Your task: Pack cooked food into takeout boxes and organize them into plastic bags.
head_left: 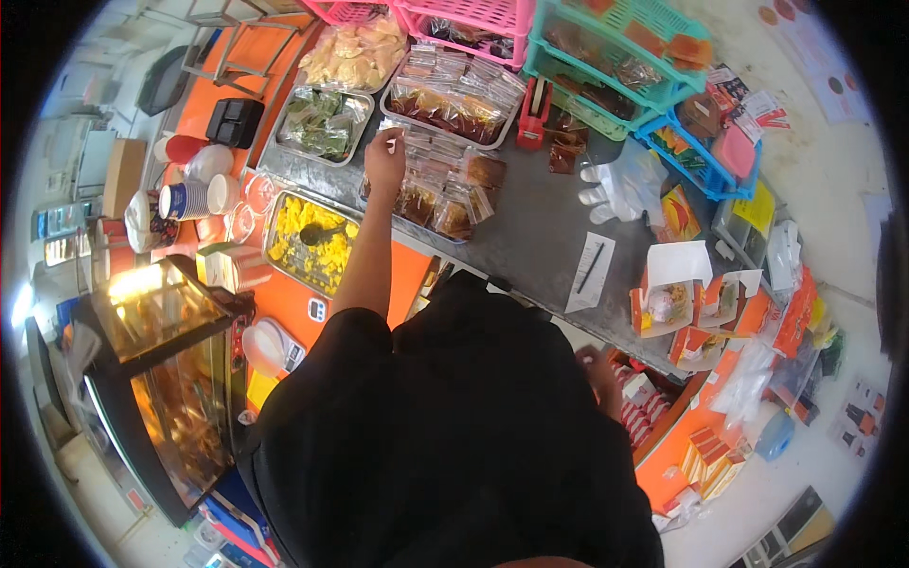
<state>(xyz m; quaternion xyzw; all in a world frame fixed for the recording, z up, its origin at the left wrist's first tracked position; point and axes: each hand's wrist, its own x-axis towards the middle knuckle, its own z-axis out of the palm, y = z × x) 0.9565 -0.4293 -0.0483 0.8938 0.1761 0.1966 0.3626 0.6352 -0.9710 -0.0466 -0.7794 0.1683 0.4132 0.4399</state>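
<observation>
Head view: grey tabletop [540, 227] crowded, bare strip at centre. Left hand [385, 156] stretched forward, pinching small sachet [393, 142] above sachet tray [431, 194]. Right hand [598, 371] low beside tabletop edge, grip unclear.

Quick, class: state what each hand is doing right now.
Left hand: closed on a small clear packet above the tray of packets.
Right hand: low beside the counter; grip cannot be told.
</observation>
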